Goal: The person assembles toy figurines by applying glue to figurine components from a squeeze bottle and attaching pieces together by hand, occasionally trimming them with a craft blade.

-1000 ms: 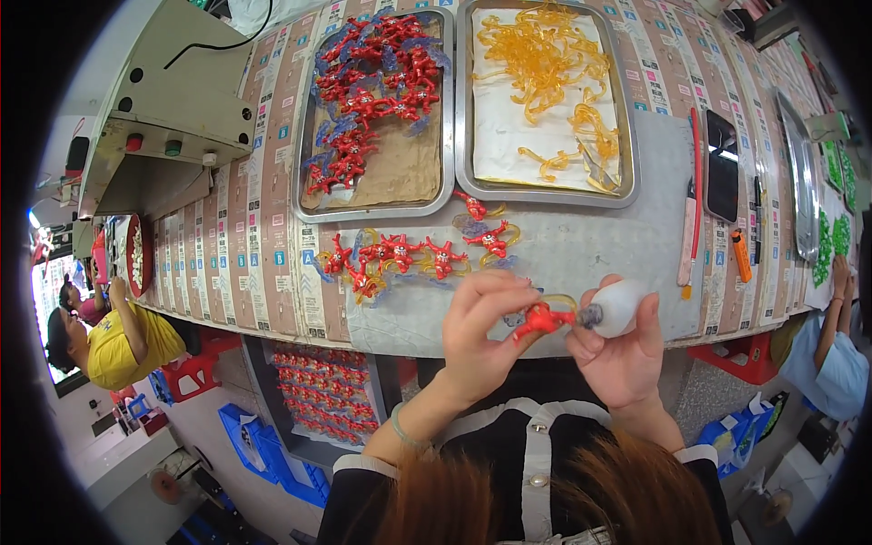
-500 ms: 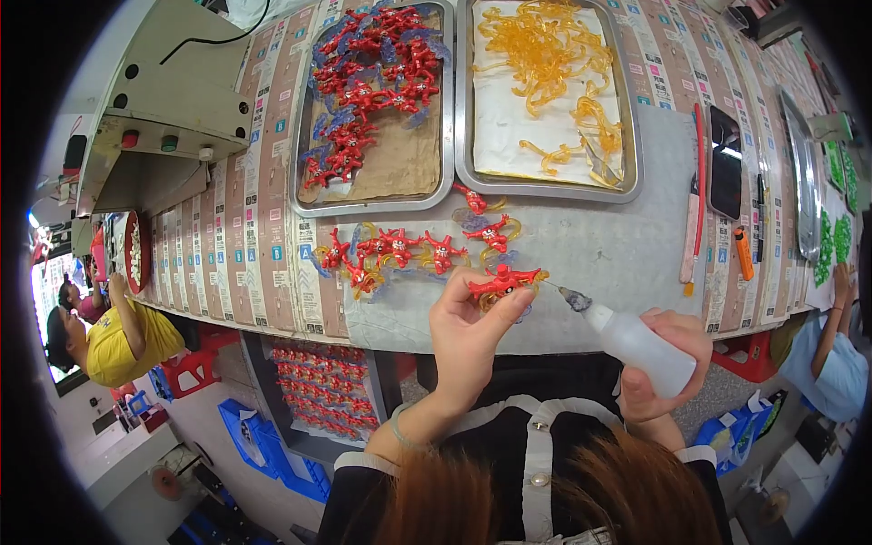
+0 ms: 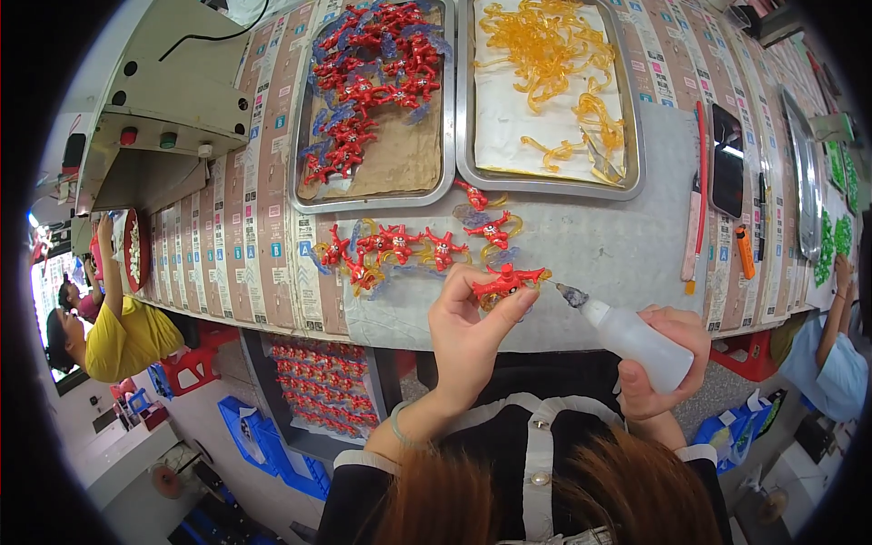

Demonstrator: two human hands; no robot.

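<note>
Between the thumb and fingers of my left hand [image 3: 472, 325] is a small red toy figure [image 3: 505, 281] with a yellow translucent piece at its right end. My right hand [image 3: 668, 359] is wrapped round a translucent white squeeze bottle [image 3: 636, 343], tilted so that its thin needle tip [image 3: 556, 285] points at the figure's right end. Whether the tip touches the figure I cannot tell. Just beyond my left hand, several red figures with blue and yellow translucent parts [image 3: 400, 243] lie on a grey sheet [image 3: 599, 245].
A metal tray [image 3: 295, 173] of red and blue figures stands at the back, beside another tray [image 3: 634, 136] of yellow translucent pieces. To the right lie a red-handled brush [image 3: 700, 200], a phone [image 3: 727, 163] and an orange lighter [image 3: 745, 252]. People in yellow [image 3: 136, 341] and light blue [image 3: 825, 363] sit at either side.
The bottle and my right hand have shifted very slightly; my left hand keeps its hold on the figure. At the far left, the person in yellow has raised an arm.
</note>
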